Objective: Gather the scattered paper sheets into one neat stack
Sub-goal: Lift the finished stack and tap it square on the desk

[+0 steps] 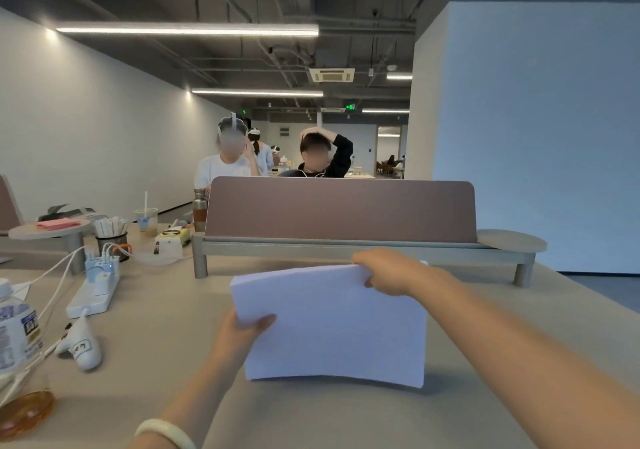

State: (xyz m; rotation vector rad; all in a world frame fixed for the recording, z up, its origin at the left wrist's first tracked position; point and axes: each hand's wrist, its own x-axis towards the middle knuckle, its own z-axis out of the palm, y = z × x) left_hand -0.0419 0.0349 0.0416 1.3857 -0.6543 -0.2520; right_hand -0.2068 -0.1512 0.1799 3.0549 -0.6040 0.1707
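The person holds one stack of paper sheets (332, 324) upright with two hands, over the near middle of the table (166, 327). The left hand (242, 334) grips its left edge, with the thumb curled over the front. The right hand (388, 272) grips the top right corner with curled fingers. The sheets in the stack cannot be counted. On the left are one power strip (91, 296) and one plastic bottle (15, 334). Farther stands one brown divider (341, 211), with two seated people just behind it
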